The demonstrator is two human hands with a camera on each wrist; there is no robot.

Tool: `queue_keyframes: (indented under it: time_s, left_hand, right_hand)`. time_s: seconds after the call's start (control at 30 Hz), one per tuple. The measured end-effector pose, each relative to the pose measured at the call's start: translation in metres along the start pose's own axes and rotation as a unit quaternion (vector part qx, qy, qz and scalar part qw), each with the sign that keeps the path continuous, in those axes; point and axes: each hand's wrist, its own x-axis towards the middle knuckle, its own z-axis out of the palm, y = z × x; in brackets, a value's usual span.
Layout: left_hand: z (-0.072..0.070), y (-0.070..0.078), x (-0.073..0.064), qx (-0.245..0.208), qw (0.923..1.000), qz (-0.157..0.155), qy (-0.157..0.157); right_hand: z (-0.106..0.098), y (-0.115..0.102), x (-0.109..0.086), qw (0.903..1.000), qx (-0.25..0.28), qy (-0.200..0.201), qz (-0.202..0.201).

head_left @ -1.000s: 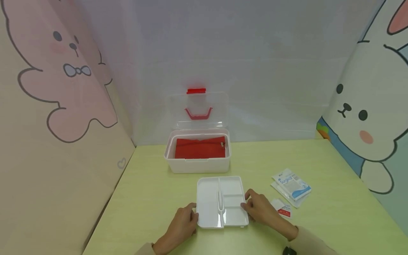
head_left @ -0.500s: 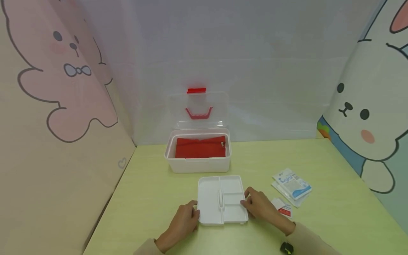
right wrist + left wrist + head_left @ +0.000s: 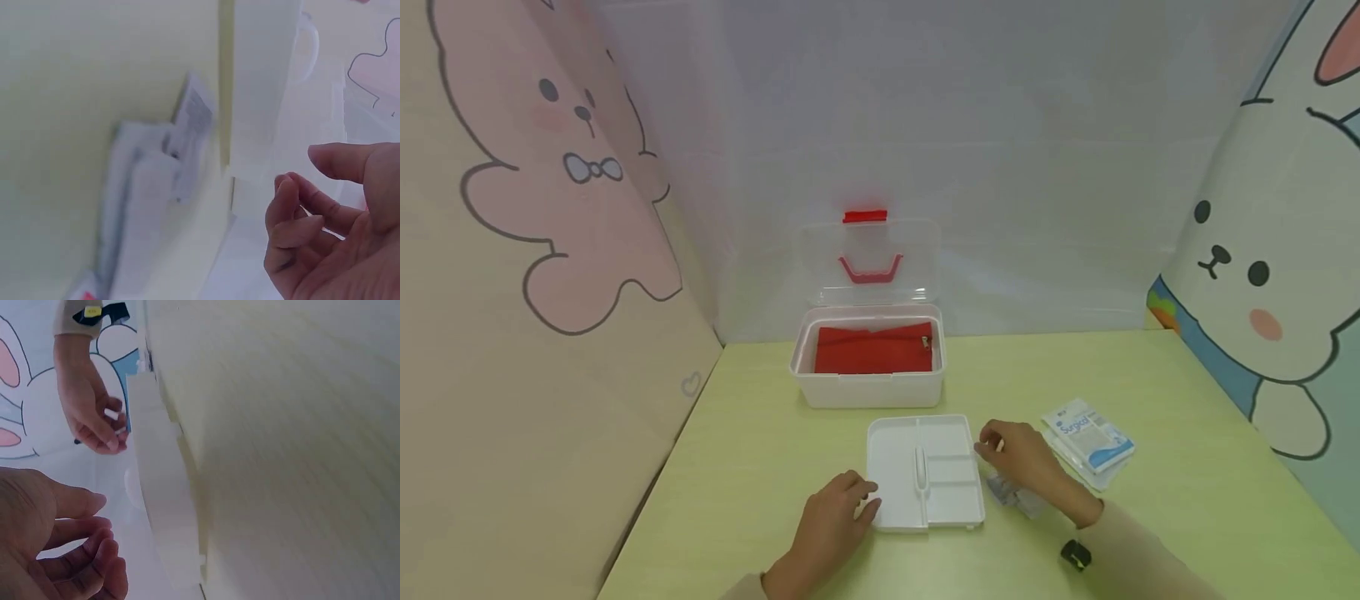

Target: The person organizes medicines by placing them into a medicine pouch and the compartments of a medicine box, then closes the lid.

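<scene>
A white divided tray with a raised central handle lies on the table. My left hand is at its left edge with loosely bent fingers. In the left wrist view that hand holds nothing and stands apart from the tray's side. Beside the tray's right edge, my right hand hovers with its fingers loosely curled. The right wrist view shows that hand with thumb and fingertips apart, holding nothing. Below it are small grey-white packets, partly hidden by the hand and blurred in the right wrist view.
Behind the tray stands a white box with its clear lid raised, holding a red zippered pouch. Packets marked "Surgical" lie to the right. A small black object is near the right sleeve.
My right hand has lifted off the tray's right edge and moved slightly away. The left fingers have loosened at the left edge. Grey-white packets now show under the right hand.
</scene>
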Motion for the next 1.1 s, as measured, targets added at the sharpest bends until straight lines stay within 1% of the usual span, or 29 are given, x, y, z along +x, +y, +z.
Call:
queue_keyframes:
  time_s: [0.03,0.07,0.1,0.23,0.27,0.3,0.33,0.47,0.5,0.53,0.63,0.77,0.87,1.1]
  left_hand:
    - [-0.001,0.003,-0.001,0.004,0.9999,0.012,0.004]
    - [-0.001,0.005,-0.002,0.005,0.9999,0.016,0.004]
    - [-0.002,0.006,-0.002,0.006,0.9999,0.012,0.001]
    - [-0.004,0.010,-0.004,0.026,0.9989,-0.034,-0.018]
    - [-0.004,0.011,-0.005,0.034,0.9985,-0.037,-0.021]
    - [-0.004,0.011,-0.006,0.040,0.9985,-0.030,-0.025]
    - [-0.004,0.012,-0.008,0.046,0.9985,-0.015,-0.027]
    - [-0.002,0.018,-0.013,0.041,0.9968,0.065,-0.020]
    - [-0.001,0.019,-0.014,0.037,0.9962,0.077,-0.019]
    - [0.000,0.021,-0.015,0.035,0.9959,0.082,-0.017]
    - [0.001,0.023,-0.016,0.032,0.9963,0.078,-0.016]
    - [0.004,0.023,-0.017,0.035,0.9959,0.080,-0.025]
    - [0.007,0.022,-0.017,0.036,0.9957,0.079,-0.031]
    - [0.010,0.019,-0.015,0.017,0.9972,0.059,-0.042]
  right_hand:
    - [-0.001,0.000,0.004,0.9999,-0.005,0.010,-0.010]
    - [-0.003,0.000,0.009,0.9995,-0.009,0.020,-0.023]
    - [-0.003,0.000,0.013,0.9990,-0.011,0.028,-0.033]
    - [-0.005,-0.002,0.033,0.9963,-0.019,0.044,-0.071]
    - [-0.004,-0.002,0.038,0.9957,-0.023,0.044,-0.077]
    - [-0.004,-0.001,0.043,0.9954,-0.028,0.043,-0.081]
    - [-0.003,-0.001,0.047,0.9950,-0.034,0.042,-0.084]
    - [0.003,0.001,0.061,0.9951,-0.040,0.026,-0.087]
    - [0.004,0.002,0.064,0.9950,-0.040,0.021,-0.089]
    - [0.006,0.001,0.067,0.9949,-0.038,0.015,-0.092]
    - [0.010,-0.001,0.073,0.9948,-0.035,-0.002,-0.096]
    - [0.015,-0.003,0.076,0.9944,-0.035,-0.017,-0.098]
    - [0.018,-0.002,0.077,0.9931,-0.042,-0.015,-0.109]
    - [0.022,0.004,0.078,0.9900,-0.052,-0.005,-0.131]
